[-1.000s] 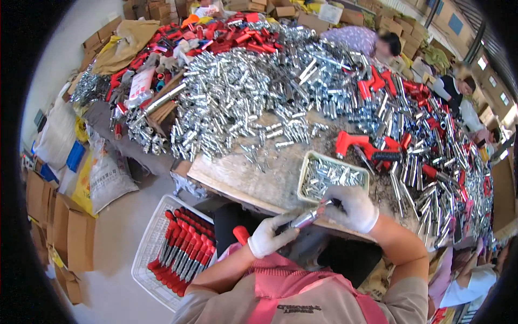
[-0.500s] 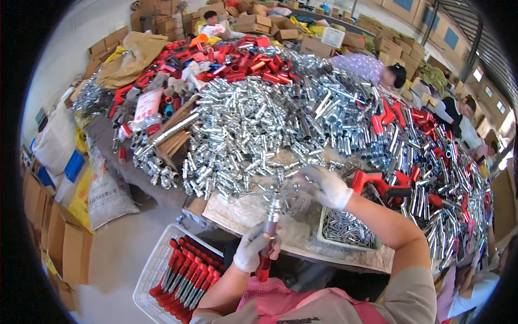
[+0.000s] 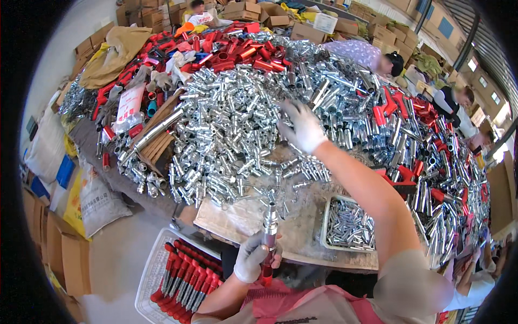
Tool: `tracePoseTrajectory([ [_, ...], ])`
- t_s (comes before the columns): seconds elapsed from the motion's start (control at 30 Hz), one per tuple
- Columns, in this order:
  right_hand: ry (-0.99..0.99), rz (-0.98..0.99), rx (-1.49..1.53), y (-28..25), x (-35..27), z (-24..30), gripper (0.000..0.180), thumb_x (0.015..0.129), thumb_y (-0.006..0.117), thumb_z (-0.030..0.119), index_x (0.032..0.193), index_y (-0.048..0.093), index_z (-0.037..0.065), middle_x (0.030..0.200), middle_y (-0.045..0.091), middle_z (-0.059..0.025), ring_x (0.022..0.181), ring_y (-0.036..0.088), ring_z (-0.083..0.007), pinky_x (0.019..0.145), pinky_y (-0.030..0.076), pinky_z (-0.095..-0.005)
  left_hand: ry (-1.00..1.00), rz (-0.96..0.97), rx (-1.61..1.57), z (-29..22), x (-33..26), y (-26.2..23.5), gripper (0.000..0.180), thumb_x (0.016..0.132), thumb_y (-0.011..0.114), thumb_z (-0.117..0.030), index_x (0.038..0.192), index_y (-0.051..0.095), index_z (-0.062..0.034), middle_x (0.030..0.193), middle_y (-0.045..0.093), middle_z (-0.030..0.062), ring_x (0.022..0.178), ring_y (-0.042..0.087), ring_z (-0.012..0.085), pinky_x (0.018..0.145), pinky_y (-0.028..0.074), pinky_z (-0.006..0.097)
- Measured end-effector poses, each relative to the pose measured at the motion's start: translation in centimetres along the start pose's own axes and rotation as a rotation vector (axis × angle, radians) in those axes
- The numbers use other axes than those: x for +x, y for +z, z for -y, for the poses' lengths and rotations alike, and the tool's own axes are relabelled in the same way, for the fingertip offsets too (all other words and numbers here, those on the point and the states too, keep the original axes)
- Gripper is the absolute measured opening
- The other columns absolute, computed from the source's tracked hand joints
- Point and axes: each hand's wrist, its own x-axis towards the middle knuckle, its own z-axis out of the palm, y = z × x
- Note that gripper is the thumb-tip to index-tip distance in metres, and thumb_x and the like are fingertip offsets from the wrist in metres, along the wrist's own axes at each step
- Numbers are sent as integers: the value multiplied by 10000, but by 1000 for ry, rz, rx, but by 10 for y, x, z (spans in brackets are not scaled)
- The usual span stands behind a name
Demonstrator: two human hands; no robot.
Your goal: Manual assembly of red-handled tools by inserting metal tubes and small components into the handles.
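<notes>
1. Above the heap of silver fittings, the right hand reaches with its fingers spread and pinching nothing that shows; whether the tips touch the heap, I cannot tell. A light descent onto one loose piece looks better than a rake through many, which could set the slope sliding.

2. Near the front edge of the tabletop, the left hand has its fingers closed round a silver-and-red tube. Its silver end points away from the body and its red end toward the pink apron. A firm grip low on the tube, as here, leaves the silver end clear to work on.

3. Choosing a piece at the surface of the heap, rather than tugging at one pinned under others, should spare both effort and tangles.

4. Beside the right forearm sits the white tray of small metal pins, partly hidden by that arm. A lifted elbow on the way back would lessen the risk of catching its rim.

5. Below the tabletop, to the left, stands a white basket of red-and-black tools. The left forearm passes in front of it in this view, so tucking that elbow in seems prudent.
</notes>
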Motion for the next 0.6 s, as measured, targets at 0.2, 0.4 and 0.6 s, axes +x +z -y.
tracePoseTrajectory([
  [0.2, 102, 186, -97, 54, 59, -38, 579, 872, 472, 520, 1344, 391, 194, 1408, 337, -195, 1271, 334, -430, 1052, 283, -511, 0, -15, 48, 1, 1, 0, 465, 898, 542, -352, 1187, 483, 7, 700, 534, 126, 551, 490, 202, 509, 408, 313],
  [0.4, 229, 172, 206, -3, 42, -41, 306, 891, 511, 323, 1160, 522, 178, 928, 649, -149, 914, 618, -319, 792, 475, -430, 18, 66, 62, 4, -6, -14, 502, 899, 536, -367, 1218, 473, 16, 734, 550, 114, 591, 499, 177, 556, 411, 298],
  [0.6, 153, 48, -55, 42, 126, -102, 421, 770, 621, 300, 1155, 542, 150, 1207, 536, -153, 1100, 525, -334, 933, 424, -418, 8, 131, 106, 10, -9, -23, 498, 908, 533, -370, 1211, 482, 22, 744, 559, 126, 632, 527, 199, 600, 427, 327],
])
